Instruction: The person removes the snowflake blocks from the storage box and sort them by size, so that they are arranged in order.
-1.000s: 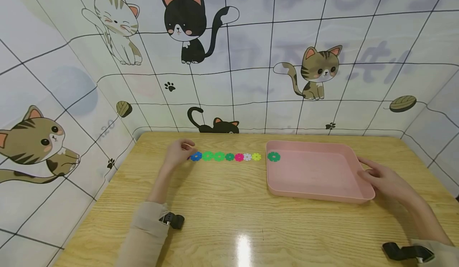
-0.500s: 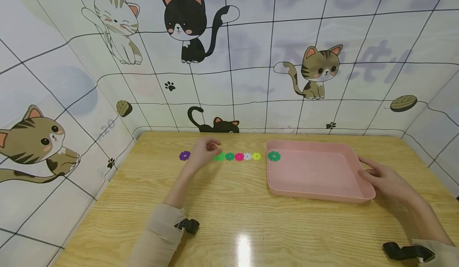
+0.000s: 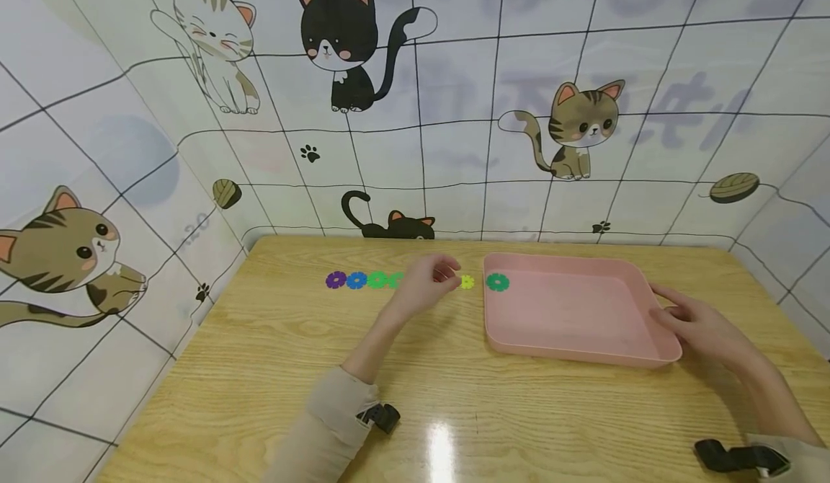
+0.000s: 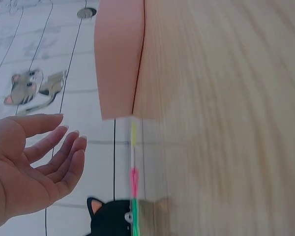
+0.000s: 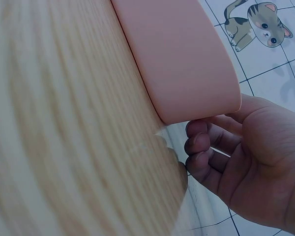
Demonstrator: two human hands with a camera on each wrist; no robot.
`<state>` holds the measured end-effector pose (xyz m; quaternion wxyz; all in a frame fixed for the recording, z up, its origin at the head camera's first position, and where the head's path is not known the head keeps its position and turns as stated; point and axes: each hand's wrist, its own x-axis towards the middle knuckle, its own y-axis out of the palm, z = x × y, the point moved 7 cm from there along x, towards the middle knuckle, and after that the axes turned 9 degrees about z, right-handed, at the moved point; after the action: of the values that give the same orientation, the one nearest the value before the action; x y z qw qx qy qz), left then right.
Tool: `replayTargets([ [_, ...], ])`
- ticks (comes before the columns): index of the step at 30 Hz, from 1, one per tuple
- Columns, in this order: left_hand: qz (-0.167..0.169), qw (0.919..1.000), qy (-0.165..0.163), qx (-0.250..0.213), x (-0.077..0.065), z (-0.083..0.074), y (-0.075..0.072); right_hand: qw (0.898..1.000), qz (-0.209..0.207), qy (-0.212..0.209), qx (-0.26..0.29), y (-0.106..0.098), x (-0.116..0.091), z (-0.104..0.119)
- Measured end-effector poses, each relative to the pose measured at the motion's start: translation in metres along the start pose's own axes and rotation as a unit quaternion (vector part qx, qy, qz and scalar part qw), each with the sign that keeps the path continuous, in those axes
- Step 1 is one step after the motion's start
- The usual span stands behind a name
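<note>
My left hand (image 3: 424,281) hovers with nothing in its loosely bent fingers, over a row of snowflake-shaped plastic discs. Purple (image 3: 336,280), blue (image 3: 357,280) and light green discs (image 3: 377,280) show left of it, and a yellow disc (image 3: 467,282) just beyond its fingertips. The hand covers the discs between; the left wrist view has a pink disc (image 4: 134,182) there, edge-on. A pink tray (image 3: 577,317) stands on the right, a dark green disc (image 3: 498,282) at its left end. My right hand (image 3: 703,331) grips the tray's right rim between thumb and fingers.
All this rests on a wood-grain table (image 3: 415,368). A cloth backdrop (image 3: 454,94) printed with cats and grid lines rises behind the table and at both sides. Each wrist carries a black camera strap, the left one (image 3: 381,417) over a beige sleeve.
My left hand has moved rightward along the row from the purple disc toward the yellow one, uncovering the purple, blue and light green discs. The right hand and tray have stayed in place.
</note>
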<state>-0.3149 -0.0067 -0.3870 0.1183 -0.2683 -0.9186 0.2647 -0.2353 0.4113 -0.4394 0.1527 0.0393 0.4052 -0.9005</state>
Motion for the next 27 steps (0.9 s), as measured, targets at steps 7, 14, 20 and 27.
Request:
replayTargets([
  [7, 0.052, 0.9977, 0.043, 0.006, 0.018, -0.025, 0.041, 1.0, 0.0, -0.001, -0.002, -0.001, 0.0, -0.001],
  [14, 0.085, 0.9953, 0.044, 0.014, 0.035, -0.038, 0.073, 1.0, 0.001, 0.0, 0.001, -0.001, -0.001, 0.001],
  [20, 0.101, 0.9942, -0.009, 0.037, 0.045, -0.04, 0.095, 1.0, -0.002, -0.002, 0.001, -0.003, -0.002, 0.001],
  [27, 0.077, 0.9935, -0.05, 0.067, 0.059, -0.036, 0.109, 1.0, -0.001, 0.0, 0.002, -0.001, -0.001, 0.001],
])
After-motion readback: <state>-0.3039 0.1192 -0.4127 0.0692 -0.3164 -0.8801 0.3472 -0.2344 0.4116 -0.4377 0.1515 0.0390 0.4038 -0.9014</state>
